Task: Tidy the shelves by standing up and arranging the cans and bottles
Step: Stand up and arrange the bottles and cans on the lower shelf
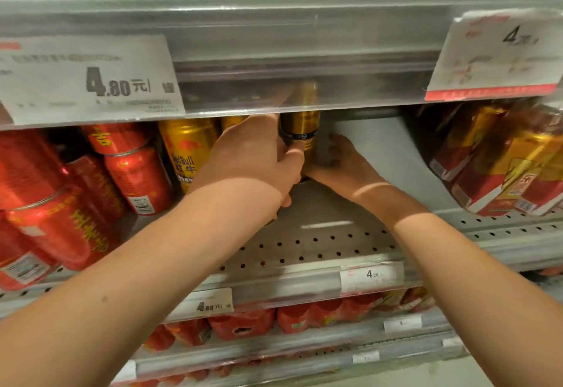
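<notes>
Fingers and thumb of the left hand (253,155) wrapped round the near-upright gold can (300,130), deep on the perforated shelf (304,249); right hand (338,158) tucked against its base, fingers blurred, grip impossible to tell. Looks stiff, smooth, slippery and, if full, fairly heavy. Calls for a mid-body hold.

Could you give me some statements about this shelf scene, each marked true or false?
1. The left hand grips a gold can. True.
2. The right hand hangs outside the shelf. False: it reaches in beside that can.
3. Red cans are left of that can. True.
4. The big price tag reads 6.50. False: it reads 4.80.
5. Cans fill the shelf front below the hands. False: it is bare there.
</notes>
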Tool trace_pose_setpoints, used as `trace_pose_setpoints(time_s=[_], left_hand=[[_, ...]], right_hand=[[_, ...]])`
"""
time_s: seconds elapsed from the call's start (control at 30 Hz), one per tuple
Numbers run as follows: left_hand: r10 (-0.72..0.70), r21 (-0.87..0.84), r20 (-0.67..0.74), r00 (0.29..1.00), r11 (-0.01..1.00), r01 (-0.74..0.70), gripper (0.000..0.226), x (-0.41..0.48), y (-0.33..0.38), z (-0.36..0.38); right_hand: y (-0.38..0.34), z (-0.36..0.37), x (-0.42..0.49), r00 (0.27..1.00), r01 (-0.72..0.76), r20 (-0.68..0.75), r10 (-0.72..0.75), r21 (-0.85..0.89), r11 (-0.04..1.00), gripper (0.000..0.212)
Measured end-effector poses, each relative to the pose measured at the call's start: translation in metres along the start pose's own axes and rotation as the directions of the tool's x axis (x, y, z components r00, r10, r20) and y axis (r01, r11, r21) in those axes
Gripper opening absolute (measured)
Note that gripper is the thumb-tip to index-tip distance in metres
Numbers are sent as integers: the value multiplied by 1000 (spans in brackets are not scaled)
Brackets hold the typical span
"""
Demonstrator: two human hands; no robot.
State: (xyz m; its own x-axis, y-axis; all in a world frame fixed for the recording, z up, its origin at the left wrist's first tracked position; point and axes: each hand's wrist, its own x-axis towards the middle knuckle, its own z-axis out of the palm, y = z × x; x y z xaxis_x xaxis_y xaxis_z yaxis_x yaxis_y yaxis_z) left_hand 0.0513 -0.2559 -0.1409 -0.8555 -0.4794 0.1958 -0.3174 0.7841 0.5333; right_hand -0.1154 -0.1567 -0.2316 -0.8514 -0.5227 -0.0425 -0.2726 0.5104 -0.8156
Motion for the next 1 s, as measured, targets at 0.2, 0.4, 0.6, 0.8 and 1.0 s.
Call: trace_pose_setpoints(time_s=[0.2,0.4,0.6,0.8,1.0], left_hand=[[-116,-40,111,987,992,121,34,10,5,4],[-361,-33,165,918,928,371,42,20,29,18],[-44,112,-253,967,991,74,41,0,57,38],[-57,201,-383,922,969,143,44,-6,88,41],[-104,272,-389,915,936,222,60,-3,104,42]], right_hand=[[-1,4,16,965,229,118,-234,57,972,65],[12,-4,13,947,294,126,-295,22,955,45],[39,-19,-5,939,314,133,-317,41,949,65],[58,-40,-22,884,345,299,-359,100,933,91],[66,-49,-28,872,346,326,-365,116,931,60]])
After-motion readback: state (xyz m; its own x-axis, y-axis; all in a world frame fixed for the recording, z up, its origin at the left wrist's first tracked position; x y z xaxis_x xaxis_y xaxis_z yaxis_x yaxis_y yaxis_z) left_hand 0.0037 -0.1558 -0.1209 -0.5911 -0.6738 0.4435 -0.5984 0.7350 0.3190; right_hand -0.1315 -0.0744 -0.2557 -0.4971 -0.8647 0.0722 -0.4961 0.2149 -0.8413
